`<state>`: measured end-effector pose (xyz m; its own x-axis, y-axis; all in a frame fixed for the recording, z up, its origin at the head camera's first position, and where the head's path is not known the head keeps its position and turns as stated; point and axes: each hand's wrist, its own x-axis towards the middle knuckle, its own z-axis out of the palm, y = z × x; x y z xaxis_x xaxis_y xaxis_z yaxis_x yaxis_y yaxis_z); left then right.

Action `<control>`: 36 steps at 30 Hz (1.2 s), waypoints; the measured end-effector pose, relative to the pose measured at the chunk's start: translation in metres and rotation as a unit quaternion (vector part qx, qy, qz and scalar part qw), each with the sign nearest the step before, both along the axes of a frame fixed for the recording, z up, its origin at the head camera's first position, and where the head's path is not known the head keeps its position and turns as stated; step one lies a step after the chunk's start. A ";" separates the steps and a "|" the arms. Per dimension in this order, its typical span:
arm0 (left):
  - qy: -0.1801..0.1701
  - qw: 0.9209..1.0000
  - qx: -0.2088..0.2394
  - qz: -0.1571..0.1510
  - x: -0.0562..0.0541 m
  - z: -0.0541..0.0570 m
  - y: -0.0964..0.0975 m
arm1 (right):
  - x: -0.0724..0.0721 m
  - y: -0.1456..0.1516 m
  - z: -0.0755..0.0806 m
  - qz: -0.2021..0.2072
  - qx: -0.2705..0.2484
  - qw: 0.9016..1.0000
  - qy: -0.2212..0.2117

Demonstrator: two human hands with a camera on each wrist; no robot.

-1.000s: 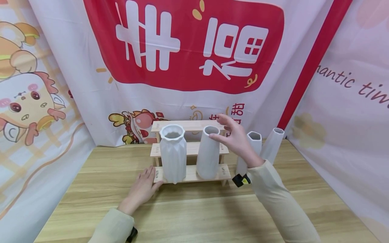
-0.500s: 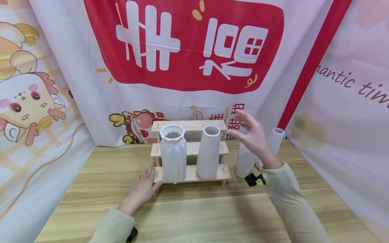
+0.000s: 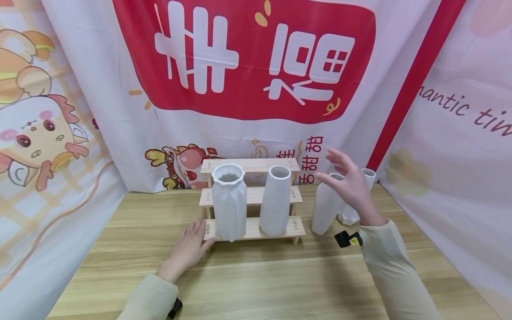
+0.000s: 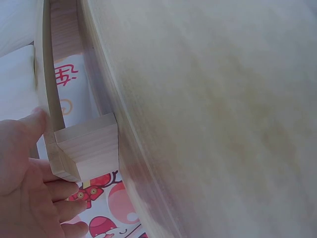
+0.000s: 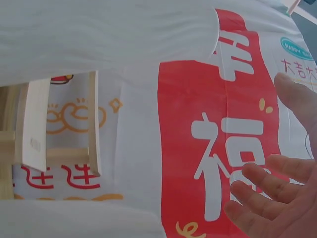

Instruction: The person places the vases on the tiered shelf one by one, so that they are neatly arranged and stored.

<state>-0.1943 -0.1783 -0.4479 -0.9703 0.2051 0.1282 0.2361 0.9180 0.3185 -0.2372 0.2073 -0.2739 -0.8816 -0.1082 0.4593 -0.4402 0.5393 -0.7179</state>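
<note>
A three-step wooden display stand (image 3: 252,195) stands on the table. On its lowest step are a white pleated vase (image 3: 230,206) with a scalloped rim and a smoother tapered white vase (image 3: 275,204). My left hand (image 3: 186,251) holds the left end of the lowest step; in the left wrist view its thumb (image 4: 34,124) and fingers lie about the plank's end. My right hand (image 3: 354,189) is raised with thumb and fingers spread, holding nothing. Beyond it, partly hidden, are an angular white vase (image 3: 325,211) and a narrow-necked white vase (image 3: 349,216).
The wood-grain table (image 3: 256,280) is bounded by printed cloth walls, with a red banner (image 3: 248,66) on the back one. The stand's two upper steps (image 3: 250,165) rise behind the two vases. The right-hand vases stand close together near the right wall.
My right hand has let go of the tapered vase's rim and moved right, toward the two vases beside the stand. My left hand stays at the stand's end.
</note>
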 end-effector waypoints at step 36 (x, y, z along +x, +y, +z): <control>0.012 1.000 -0.003 -0.006 -0.001 -0.003 -0.001 | -0.020 0.046 -0.060 -0.056 -0.012 0.995 -0.080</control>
<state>-0.1955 -0.1789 -0.4507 -0.9644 0.2185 0.1492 0.2552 0.9167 0.3074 -0.2570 0.2534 -0.3335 -0.9495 0.0046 0.3139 -0.2574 0.5607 -0.7870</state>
